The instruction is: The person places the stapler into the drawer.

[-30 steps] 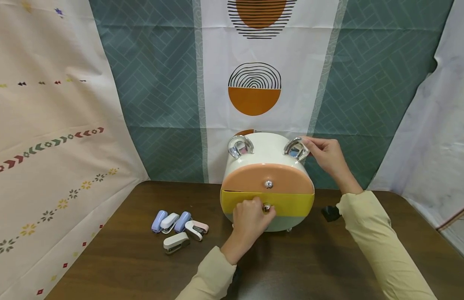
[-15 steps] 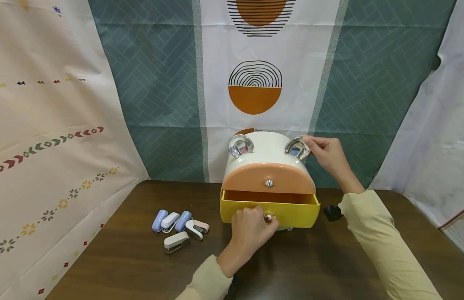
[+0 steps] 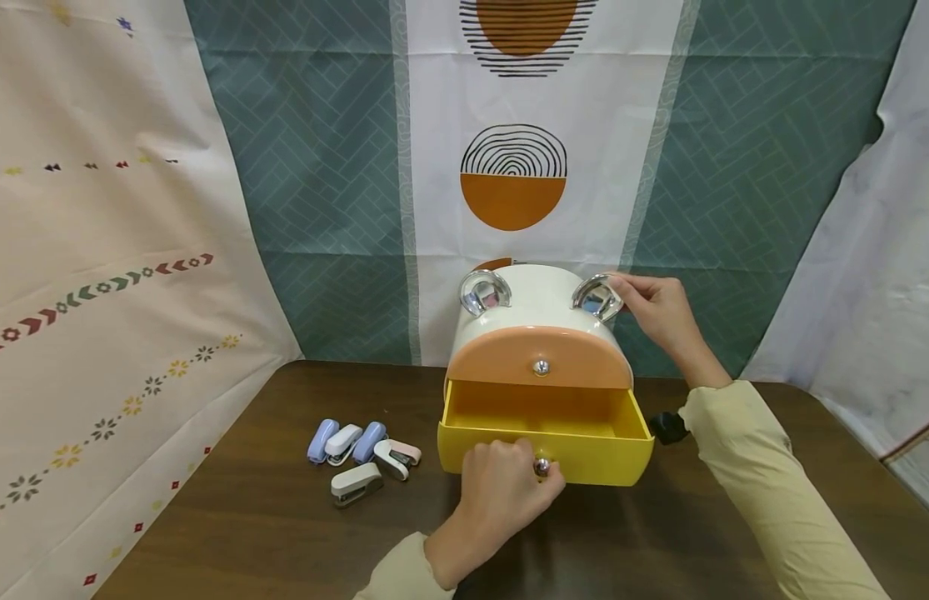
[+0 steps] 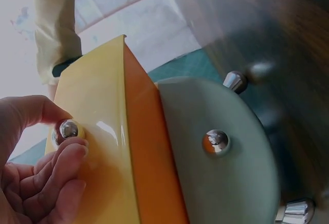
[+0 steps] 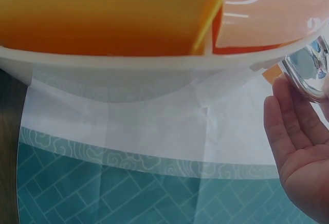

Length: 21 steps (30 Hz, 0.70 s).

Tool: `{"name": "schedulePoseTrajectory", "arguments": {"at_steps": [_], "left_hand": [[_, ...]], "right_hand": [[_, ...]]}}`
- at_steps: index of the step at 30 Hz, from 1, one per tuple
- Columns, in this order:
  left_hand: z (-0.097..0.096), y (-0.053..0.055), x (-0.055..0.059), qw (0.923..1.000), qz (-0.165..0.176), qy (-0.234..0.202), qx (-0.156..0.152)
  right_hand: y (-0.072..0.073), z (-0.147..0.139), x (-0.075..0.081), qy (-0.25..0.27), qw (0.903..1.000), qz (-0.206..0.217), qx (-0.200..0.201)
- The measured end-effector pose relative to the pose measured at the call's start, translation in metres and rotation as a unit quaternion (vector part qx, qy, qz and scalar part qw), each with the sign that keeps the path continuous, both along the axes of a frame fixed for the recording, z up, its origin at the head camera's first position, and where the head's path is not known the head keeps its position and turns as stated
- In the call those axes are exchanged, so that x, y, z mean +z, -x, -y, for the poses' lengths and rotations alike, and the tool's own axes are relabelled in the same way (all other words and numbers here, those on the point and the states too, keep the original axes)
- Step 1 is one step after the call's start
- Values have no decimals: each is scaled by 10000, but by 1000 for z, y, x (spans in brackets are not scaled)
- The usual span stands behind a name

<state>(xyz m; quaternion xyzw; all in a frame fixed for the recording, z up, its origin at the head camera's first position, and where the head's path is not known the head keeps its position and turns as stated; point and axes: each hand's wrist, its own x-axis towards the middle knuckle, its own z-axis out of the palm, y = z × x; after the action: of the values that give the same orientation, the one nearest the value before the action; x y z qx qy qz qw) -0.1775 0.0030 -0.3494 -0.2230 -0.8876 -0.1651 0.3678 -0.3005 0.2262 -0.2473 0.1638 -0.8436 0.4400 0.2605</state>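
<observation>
A rounded white drawer box (image 3: pixel 542 287) stands on the table, with an orange upper drawer (image 3: pixel 501 358) and a pulled-out yellow drawer (image 3: pixel 606 460) whose visible inside holds nothing. My left hand (image 3: pixel 505 492) pinches the yellow drawer's silver knob (image 4: pixel 68 129) between thumb and curled fingers. Below that drawer, in the left wrist view, shows a grey-green lower drawer (image 4: pixel 187 126) with its own knob. At the box's top right, my right hand (image 3: pixel 659 312) grips a silver ear-like ring (image 3: pixel 597 297) between thumb and fingers; its other fingers (image 5: pixel 280 126) extend beside the box.
Several small staplers lie left of the box on the brown table (image 3: pixel 247 508), among them a white stapler (image 3: pixel 357 483), a purple stapler (image 3: pixel 323 440) and a pink-and-white stapler (image 3: pixel 397 457). A second silver ring (image 3: pixel 485 292) sits top left. Patterned cloth (image 3: pixel 329 183) hangs behind.
The yellow drawer has slid out from nearly flush toward me, with my left hand holding its knob and moving along. My right hand has stayed at the ring.
</observation>
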Motion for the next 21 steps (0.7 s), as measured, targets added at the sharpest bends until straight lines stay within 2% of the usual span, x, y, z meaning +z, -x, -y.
{"name": "schedulePoseTrajectory", "arguments": {"at_steps": [14, 21], "left_hand": [[5, -20, 4, 9996, -81, 244, -92], [7, -27, 6, 9991, 117, 356, -176]], "right_hand": [[-1, -1, 0, -120, 9999, -20, -80], [-1, -1, 0, -114, 9999, -85, -13]]}}
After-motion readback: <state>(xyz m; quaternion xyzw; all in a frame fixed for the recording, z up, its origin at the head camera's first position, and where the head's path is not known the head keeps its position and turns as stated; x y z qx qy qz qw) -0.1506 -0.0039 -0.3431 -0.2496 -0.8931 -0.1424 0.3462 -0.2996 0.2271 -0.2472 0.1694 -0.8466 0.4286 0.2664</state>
